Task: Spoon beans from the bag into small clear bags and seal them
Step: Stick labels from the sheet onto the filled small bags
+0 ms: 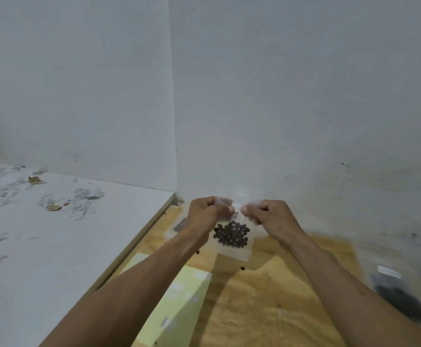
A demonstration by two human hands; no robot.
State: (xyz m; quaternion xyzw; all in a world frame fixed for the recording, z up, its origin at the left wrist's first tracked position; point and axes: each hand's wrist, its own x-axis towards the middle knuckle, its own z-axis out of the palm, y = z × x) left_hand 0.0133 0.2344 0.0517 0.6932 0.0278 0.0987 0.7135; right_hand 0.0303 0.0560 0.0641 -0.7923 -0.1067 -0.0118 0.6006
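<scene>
Nearest the camera, two bare forearms reach forward over a plywood board (267, 296), with a pale yellow-green sheet (179, 296) lying on it under the left arm. At the near right edge a larger clear bag of dark beans (402, 299) lies blurred on the board, a white label near its top.

Farther out, both hands meet at the top of a small clear bag (233, 236). The left hand (205, 212) and the right hand (270, 214) are each curled, thumb and fingers pinching the bag's upper strip from either side, thumbs nearly touching in the middle. The bag hangs from that grip above the board, close to the wall corner.

This looks like the sealing step — the bag is already filled, and the closure is being pressed. Whether the strip is fully shut cannot be told; motion blurs it. The next move likely calls for running the pinch along the whole strip, keeping both layers lined up so no gap is left.

The beans in the bag (232, 234) sit in a flat dark cluster in its middle, with clear film around them. A few loose beans (242, 268) lie on the board below.

Beyond, to the left, a white surface (54, 246) carries torn scraps of paper (86, 196), and plain white walls close the corner.
</scene>
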